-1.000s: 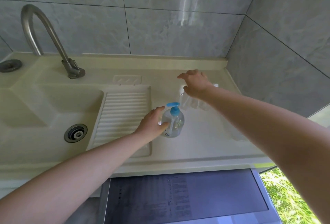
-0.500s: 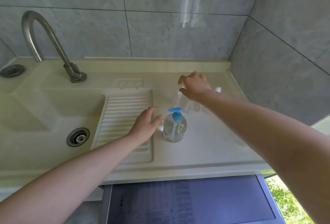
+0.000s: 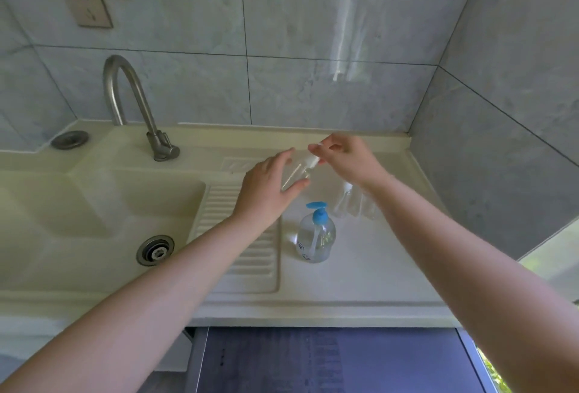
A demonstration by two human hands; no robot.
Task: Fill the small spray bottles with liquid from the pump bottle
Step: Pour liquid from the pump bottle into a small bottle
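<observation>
A clear pump bottle (image 3: 316,236) with a blue pump head stands on the cream counter (image 3: 369,267), partly filled with clear liquid. Above and behind it I hold one small clear spray bottle (image 3: 297,170) tilted in the air. My left hand (image 3: 269,189) grips its body between thumb and fingers. My right hand (image 3: 341,157) pinches its white top end. More small clear spray bottles (image 3: 354,201) stand on the counter under my right wrist, partly hidden by it.
A sink basin (image 3: 94,204) with a metal drain (image 3: 155,250) lies to the left, with a ribbed drainboard (image 3: 244,236) beside it. A curved steel tap (image 3: 138,110) rises behind. Tiled walls close the back and right. A wall socket (image 3: 91,10) sits upper left.
My right hand lifted a small spray bottle from the group. My left hand left the pump bottle and rose to take the small bottle's body. The camera tilted up.
</observation>
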